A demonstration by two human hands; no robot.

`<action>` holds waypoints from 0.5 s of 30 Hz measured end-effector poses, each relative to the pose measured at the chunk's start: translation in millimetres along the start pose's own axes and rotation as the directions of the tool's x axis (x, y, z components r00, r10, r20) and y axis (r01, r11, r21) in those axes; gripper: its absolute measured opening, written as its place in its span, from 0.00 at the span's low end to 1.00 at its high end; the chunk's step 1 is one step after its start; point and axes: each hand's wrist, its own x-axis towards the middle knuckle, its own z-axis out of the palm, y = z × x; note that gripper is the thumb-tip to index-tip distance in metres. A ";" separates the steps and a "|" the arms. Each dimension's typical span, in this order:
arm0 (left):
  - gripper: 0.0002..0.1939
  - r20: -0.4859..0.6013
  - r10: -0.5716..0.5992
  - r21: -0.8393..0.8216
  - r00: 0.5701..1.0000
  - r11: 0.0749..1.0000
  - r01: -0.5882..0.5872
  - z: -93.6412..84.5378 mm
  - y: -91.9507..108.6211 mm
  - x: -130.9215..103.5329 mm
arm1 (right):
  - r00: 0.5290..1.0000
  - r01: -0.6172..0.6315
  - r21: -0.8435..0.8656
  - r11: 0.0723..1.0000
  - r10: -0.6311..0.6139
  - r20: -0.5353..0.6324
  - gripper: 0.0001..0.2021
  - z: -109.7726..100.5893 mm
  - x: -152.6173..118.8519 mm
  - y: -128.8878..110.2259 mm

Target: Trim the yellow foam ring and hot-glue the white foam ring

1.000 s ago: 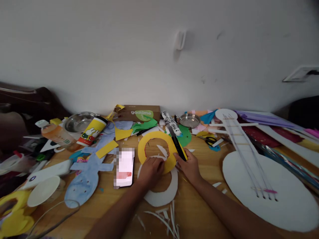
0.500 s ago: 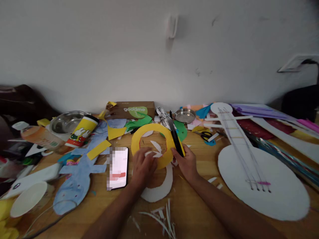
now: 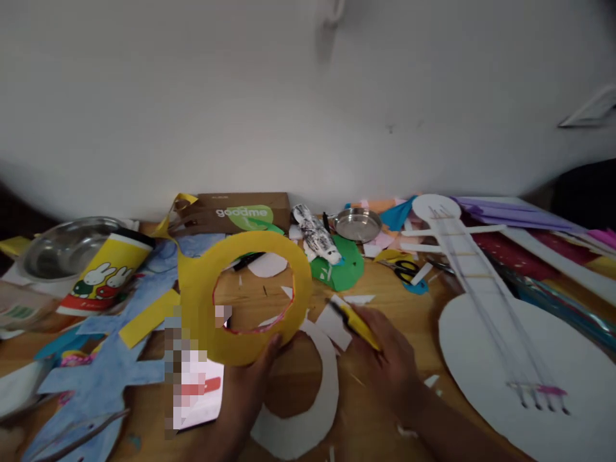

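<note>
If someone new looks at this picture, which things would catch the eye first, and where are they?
First comes the yellow paper ring, lifted at the centre-left by the left hand over the wooden table. The right hand beside it grips a yellow and black cutter. On the right lies a big white cardboard guitar, and a yellow rabbit cup lies on its side at far left.

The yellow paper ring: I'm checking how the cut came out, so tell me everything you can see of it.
The yellow paper ring is a flat, wide band of what looks like yellow card, with a large round hole cut in its middle. A thin red line runs along the lower inner edge, which looks slightly uneven. The left hand pinches it at the bottom rim and holds it raised and tilted above the wooden table, over the phone and beside the white ring. Through the hole the table and white scraps show.
</note>
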 end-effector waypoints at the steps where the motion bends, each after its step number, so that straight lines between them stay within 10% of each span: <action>1: 0.22 -0.042 -0.014 0.036 0.999 0.999 0.015 -4.9 1.0 2.7 | 0.996 0.070 -0.013 0.997 -0.069 0.054 0.11 -5.7 1.0 2.5; 7: 0.15 -0.160 -0.049 0.146 0.986 0.987 0.073 -19.6 -13.6 8.8 | 0.829 0.514 -0.334 0.790 -0.358 0.430 0.25 -7.3 6.0 0.8; 15: 0.15 -0.117 -0.051 0.248 0.992 0.966 0.078 -28.5 -27.3 9.0 | 0.803 0.549 -0.388 0.740 -0.337 0.492 0.22 -2.2 3.2 -7.4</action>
